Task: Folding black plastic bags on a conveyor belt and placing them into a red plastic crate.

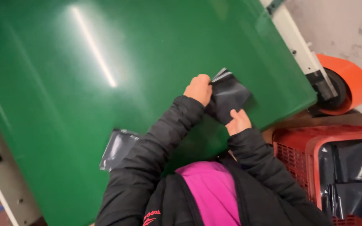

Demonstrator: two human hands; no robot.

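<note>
Nearest, black padded jacket sleeves (156,146) over a bright pink top (212,188). At the right, a red plastic mesh basket (294,150) with more glossy black plastic bags (348,175) stacked inside. At the left, a second small dark glossy pouch (118,148) flat on the belt, partly under the left sleeve.

Further out, the left hand (198,88) closed in a pinch on the upper left edge of a small black glossy plastic pouch (230,95). Right hand (237,121) curled at the pouch's lower edge; pinching or only pressing, impossible to tell.

Best handled by the edges, as here, with the film pulled taut between both hands and laid flat, no crease, well inside the belt's border.

Pouch itself: roughly square, tilted corner-up, thin and shiny, layered edges fanned at the top corner, resting on the smooth green conveyor belt (84,83) near its right side.

Farthest, a white metal frame rail (298,46) and an orange roll (350,79) beyond the belt.
</note>
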